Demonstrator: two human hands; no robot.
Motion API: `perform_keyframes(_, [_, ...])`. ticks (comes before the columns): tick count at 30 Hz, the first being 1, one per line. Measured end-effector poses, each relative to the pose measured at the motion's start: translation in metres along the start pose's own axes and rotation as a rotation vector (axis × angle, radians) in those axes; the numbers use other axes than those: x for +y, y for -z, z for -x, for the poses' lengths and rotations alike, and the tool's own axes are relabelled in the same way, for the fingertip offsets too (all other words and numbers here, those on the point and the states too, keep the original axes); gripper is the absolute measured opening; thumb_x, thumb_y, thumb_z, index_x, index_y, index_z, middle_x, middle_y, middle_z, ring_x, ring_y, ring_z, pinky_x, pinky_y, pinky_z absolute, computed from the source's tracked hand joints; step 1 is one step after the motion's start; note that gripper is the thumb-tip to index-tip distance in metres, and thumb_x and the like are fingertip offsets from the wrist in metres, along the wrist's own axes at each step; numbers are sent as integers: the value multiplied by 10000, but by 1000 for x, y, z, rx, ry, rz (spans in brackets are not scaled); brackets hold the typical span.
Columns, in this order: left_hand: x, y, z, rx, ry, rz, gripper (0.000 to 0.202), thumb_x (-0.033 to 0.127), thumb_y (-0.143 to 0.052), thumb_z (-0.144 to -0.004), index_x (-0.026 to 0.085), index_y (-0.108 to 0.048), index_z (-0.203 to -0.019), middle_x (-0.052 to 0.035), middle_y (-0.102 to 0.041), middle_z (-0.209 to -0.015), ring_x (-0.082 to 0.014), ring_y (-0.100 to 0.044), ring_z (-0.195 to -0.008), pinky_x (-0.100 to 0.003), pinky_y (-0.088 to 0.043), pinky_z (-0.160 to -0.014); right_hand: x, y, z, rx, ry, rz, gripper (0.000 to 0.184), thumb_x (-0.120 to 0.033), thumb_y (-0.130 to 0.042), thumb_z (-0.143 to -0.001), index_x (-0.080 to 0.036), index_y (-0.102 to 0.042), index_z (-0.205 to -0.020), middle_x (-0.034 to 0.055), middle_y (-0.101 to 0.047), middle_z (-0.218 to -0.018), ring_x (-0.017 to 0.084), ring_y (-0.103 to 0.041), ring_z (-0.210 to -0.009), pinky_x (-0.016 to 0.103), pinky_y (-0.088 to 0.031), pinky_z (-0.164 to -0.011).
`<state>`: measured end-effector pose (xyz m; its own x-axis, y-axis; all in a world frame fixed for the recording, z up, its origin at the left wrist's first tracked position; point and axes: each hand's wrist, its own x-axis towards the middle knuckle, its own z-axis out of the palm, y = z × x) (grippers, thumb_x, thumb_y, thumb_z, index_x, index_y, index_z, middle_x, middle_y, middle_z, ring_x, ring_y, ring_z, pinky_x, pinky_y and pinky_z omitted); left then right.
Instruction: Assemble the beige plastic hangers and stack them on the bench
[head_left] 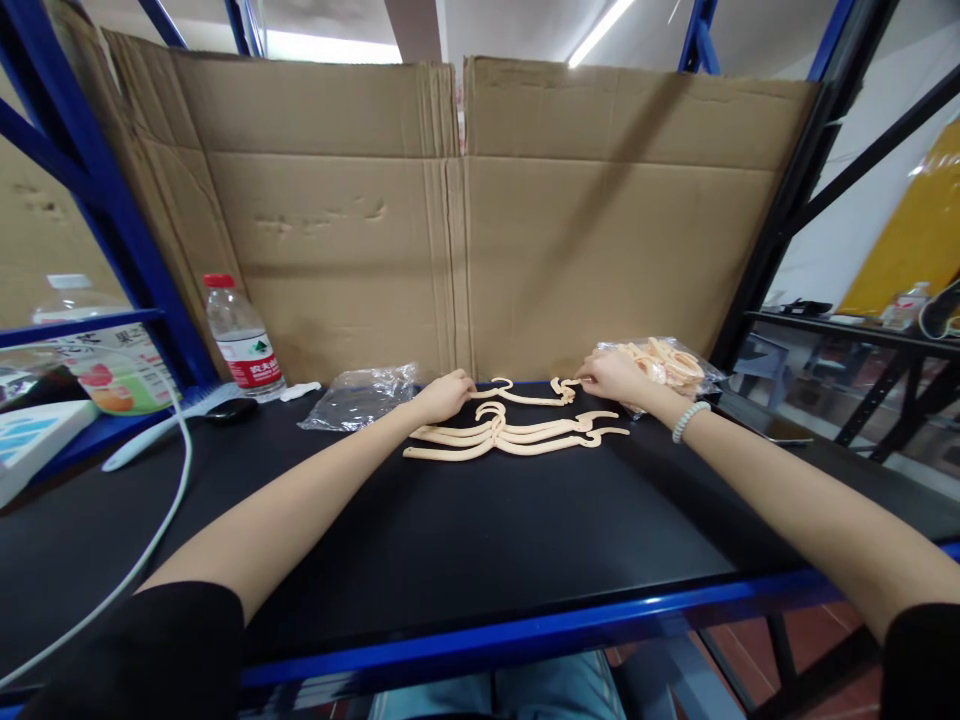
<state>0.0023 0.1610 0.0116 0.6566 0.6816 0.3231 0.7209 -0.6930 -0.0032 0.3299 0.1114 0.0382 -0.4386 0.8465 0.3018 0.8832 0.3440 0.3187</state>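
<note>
A beige clothes hanger (pixel 529 401) lies at the back of the black table, between my two hands. My left hand (pixel 446 395) is closed around its left end. At the other end, the fingers of my right hand (pixel 609 376) pinch the small beige parts by the hanger's tip; the exact grip is partly hidden. Nearer to me, several beige hangers (pixel 544 447) lie overlapped, with hooks bunched in the middle and curved pieces at their right ends. Right beside my right hand sits a clear bag of beige pieces (pixel 667 362).
Cardboard panels (pixel 337 230) stand along the back. At left are a crumpled clear bag (pixel 361 398), a red-capped water bottle (pixel 251 350), a dark rounded object (pixel 232 410) and a white cable (pixel 180 475). A blue edge (pixel 480 640) borders the table's front.
</note>
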Motion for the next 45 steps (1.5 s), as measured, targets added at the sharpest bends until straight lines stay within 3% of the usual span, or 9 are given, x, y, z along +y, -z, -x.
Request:
perform_keyframes(3, [2, 8, 1, 43, 18, 18, 224, 137, -411, -864, 135, -621, -941, -98, -577, -972, -217, -587, -923, -334, -464, -848, -5, 3, 0, 203, -170, -164, 341, -191, -432, -848, -132, -707, -1042, 102, -705, -871, 206, -630, -776, 278, -433, -691])
perform_keyframes(7, [7, 24, 2, 119, 44, 40, 181, 145, -426, -862, 135, -598, -918, -94, -565, -966, -215, -581, -905, -336, -462, -834, -16, 11, -2, 564, -464, -708, 315, -266, -503, -782, -91, -718, -931, 67, -666, -622, 184, -606, -594, 276, -451, -610])
perform_keyframes(12, [24, 47, 20, 218, 59, 65, 115, 155, -437, -869, 142, -548, -897, -86, -564, -958, -199, -573, -885, -317, -458, -798, -32, 43, 0, 730, -565, -1267, 314, -277, -566, -737, -78, -661, -961, 53, -633, -583, 144, -584, -503, 241, -444, -475])
perform_keyframes(17, [64, 63, 72, 192, 80, 246, 72, 192, -422, -893, 171, -484, -864, -33, -597, -787, -169, -574, -696, -281, -437, -631, -57, 67, 32, 689, -549, -1624, 228, -277, -636, -731, -115, -637, -891, 109, -692, -779, 169, -673, -652, 222, -483, -487])
perform_keyframes(20, [89, 62, 110, 146, 52, 347, 70, 217, -417, -899, 186, -478, -884, -38, -614, -841, -174, -592, -735, -283, -446, -633, -83, 66, 62, 690, -567, -1763, 220, -330, -663, -756, -131, -645, -848, 101, -698, -813, 178, -686, -729, 239, -529, -571])
perform_keyframes(25, [107, 50, 152, 138, 39, 427, 70, 213, -423, -894, 197, -473, -940, -36, -619, -899, -176, -614, -804, -309, -492, -717, -119, 52, 101, 447, -666, -2060, 268, -244, -799, -658, -185, -598, -826, 75, -714, -906, 188, -679, -842, 220, -530, -612])
perform_keyframes(31, [101, 43, 153, 121, 46, 523, 206, 220, -410, -906, 202, -525, -1076, -44, -637, -987, -179, -619, -890, -317, -511, -796, -125, 45, 116, 278, -655, -2254, 257, -211, -814, -672, -193, -653, -872, 53, -689, -1010, 150, -616, -956, 217, -511, -759])
perform_keyframes(39, [106, 45, 158, 139, 98, 624, 184, 219, -446, -886, 195, -547, -1038, -45, -621, -1004, -171, -605, -914, -301, -510, -813, -140, 43, 134, 415, -660, -2250, 268, -242, -867, -593, -183, -703, -797, -25, -580, -714, 82, -521, -660, 194, -469, -658])
perform_keyframes(45, [108, 51, 159, 109, 131, 663, 100, 229, -439, -879, 183, -523, -904, -26, -601, -878, -158, -586, -823, -289, -492, -763, -148, 39, 134, 418, -674, -2268, 238, -270, -862, -605, -192, -693, -754, -16, -593, -757, 108, -552, -717, 254, -486, -775])
